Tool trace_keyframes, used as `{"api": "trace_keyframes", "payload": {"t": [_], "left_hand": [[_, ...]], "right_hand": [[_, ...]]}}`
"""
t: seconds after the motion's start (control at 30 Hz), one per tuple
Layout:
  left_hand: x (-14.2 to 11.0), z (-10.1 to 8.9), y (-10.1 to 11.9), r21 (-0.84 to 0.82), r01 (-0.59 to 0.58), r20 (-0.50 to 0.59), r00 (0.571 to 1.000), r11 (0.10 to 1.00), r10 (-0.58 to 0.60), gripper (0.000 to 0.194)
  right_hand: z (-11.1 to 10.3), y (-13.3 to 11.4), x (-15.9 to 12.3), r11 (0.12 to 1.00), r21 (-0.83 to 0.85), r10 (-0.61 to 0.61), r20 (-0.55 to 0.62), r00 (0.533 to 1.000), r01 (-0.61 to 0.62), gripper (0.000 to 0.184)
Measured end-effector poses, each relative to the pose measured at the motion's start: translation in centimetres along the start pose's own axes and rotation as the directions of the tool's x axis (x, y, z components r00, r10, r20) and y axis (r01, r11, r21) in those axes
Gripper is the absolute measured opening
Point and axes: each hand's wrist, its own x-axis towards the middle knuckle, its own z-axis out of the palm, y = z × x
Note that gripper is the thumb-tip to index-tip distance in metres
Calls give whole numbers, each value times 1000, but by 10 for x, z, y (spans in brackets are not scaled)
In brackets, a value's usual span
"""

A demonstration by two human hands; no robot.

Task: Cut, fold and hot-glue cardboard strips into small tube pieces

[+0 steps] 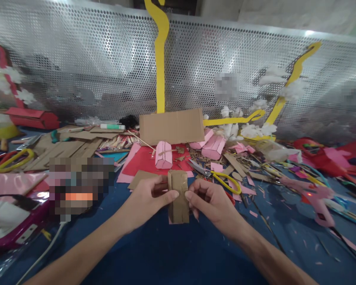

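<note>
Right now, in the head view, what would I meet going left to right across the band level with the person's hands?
Purple power strip, left hand, folded cardboard piece held between the hands, right hand, pink glue gun.

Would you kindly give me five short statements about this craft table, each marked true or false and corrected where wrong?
1. The left hand and right hand both hold a small brown cardboard piece. True.
2. The pink glue gun lies left of both hands. False: the glue gun lies to their right.
3. A pink paper box with dark-lined edges sits beyond the cardboard piece. True.
4. The tall wavy strip at centre back is red. False: the strip is yellow.
5. Scissors with a yellow handle lie beyond the right hand. True.
</note>
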Motion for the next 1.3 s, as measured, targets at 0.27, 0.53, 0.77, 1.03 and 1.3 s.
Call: {"api": "trace_keyframes", "payload": {"t": [0.27,0.53,0.77,1.03,1.3], "left_hand": [[6,-7,4,-84,22,-207,978,996,-39,50],[9,-4,9,-251,28,-315,943,968,-109,59],[8,-4,-2,-300,-41,-310,949,953,-57,45],[9,-4,2,-293,-110,-374,927,950,-8,41],[12,-7,1,-286,-197,-467,883,938,43,37]], "right_hand": [[-25,-2,8,980,-198,-25,-143,989,-4,36],[-102,5,8,443,-880,-109,-240,965,-169,23],[-109,15,9,345,-926,16,-156,988,-152,22],[-109,0,12,353,-903,-42,-279,959,-247,29],[-96,-15,5,641,-762,-351,-189,917,88,35]]}}
